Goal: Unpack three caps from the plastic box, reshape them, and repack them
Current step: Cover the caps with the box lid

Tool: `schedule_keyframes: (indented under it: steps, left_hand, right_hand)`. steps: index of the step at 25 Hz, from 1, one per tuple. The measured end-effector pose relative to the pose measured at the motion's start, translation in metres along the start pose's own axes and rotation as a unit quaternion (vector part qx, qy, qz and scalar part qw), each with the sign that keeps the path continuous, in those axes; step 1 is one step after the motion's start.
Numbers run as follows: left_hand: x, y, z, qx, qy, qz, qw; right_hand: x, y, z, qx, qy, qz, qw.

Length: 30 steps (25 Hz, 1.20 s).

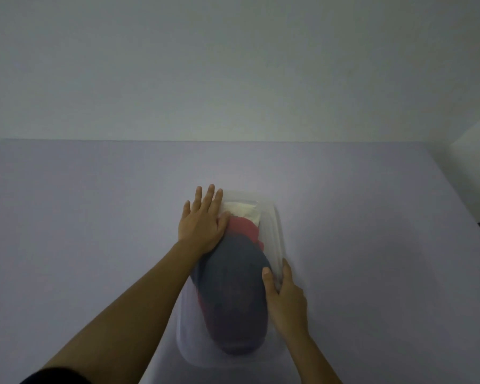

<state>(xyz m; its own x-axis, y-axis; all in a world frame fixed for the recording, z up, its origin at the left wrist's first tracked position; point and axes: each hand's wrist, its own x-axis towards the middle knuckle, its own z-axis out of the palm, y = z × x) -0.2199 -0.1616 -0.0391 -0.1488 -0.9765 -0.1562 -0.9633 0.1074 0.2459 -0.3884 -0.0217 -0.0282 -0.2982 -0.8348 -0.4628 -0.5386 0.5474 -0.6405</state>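
A clear plastic box (277,225) lies lengthways on the pale table, holding three stacked caps. The grey-blue cap (233,289) is nearest me and on top, the red cap (245,227) shows behind it, and the cream cap (244,209) lies at the far end. My left hand (203,220) rests flat, fingers spread, on the box's far left side, its palm against the grey-blue and red caps. My right hand (284,295) grips the box's right rim, thumb pressed on the grey-blue cap.
The pale lilac table (94,217) stretches to a plain wall behind. The table's right edge runs diagonally at the far right, with a white surface (471,162) beyond it.
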Motion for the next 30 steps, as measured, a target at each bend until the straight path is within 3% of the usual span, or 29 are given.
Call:
schedule_keyframes:
  steps: [13, 19, 21, 23, 27, 30]
  left_hand:
    - [0.004, -0.005, 0.009, -0.019, 0.024, 0.014, 0.999]
    - [0.005, -0.008, 0.008, -0.11, 0.063, 0.021, 0.992]
    - [-0.005, -0.006, 0.0, -0.187, 0.144, 0.0, 0.972]
    - [-0.027, -0.003, -0.006, -0.244, 0.175, -0.055, 0.952]
    - [-0.115, -0.005, 0.005, -0.364, 0.052, -0.212, 0.905]
    - [-0.181, -0.006, 0.016, -0.475, -0.027, -0.306, 0.824]
  right_hand:
    - [0.002, 0.002, -0.001, -0.008, 0.009, -0.002, 1.0]
    - [0.007, 0.002, 0.002, -0.003, 0.018, -0.004, 1.0]
    - [0.006, 0.004, 0.003, -0.003, 0.013, 0.001, 1.0]
    - [0.005, 0.006, 0.004, 0.006, 0.002, 0.001, 1.0]
    - [0.007, 0.013, -0.003, 0.129, -0.023, -0.005, 0.991]
    - [-0.006, 0.035, -0.007, 0.118, -0.098, 0.046, 0.987]
